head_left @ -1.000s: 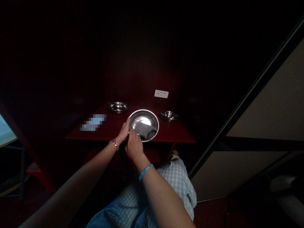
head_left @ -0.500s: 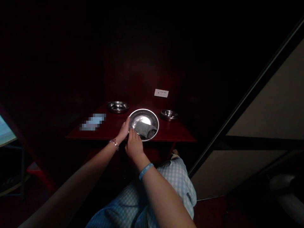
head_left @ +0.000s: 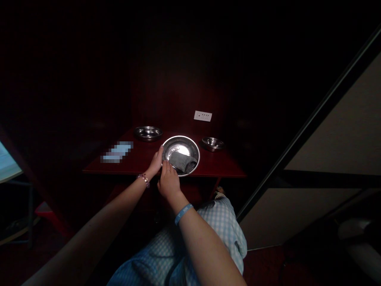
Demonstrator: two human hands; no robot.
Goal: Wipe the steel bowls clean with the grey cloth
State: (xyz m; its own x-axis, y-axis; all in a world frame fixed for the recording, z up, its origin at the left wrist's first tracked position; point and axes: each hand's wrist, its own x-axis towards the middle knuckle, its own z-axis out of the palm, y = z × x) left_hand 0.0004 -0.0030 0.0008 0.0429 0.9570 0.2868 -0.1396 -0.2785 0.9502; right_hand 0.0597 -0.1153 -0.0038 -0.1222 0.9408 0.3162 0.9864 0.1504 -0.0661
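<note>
The left hand [head_left: 155,163] grips the steel bowl [head_left: 180,143]; the right hand [head_left: 169,182] grips its rim too, likely for steadiness; grey cloth [head_left: 181,161] lies inside.

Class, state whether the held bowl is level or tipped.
Tipped toward the camera: the held bowl looks nearly round, while the left bowl and right bowl look flatter.

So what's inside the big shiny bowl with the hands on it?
A grey thing, maybe a cloth, lies in the large metal bowl, with bare shiny metal beyond it. I can't see what's under it, and the right hand hides a bit of the edge.
</note>
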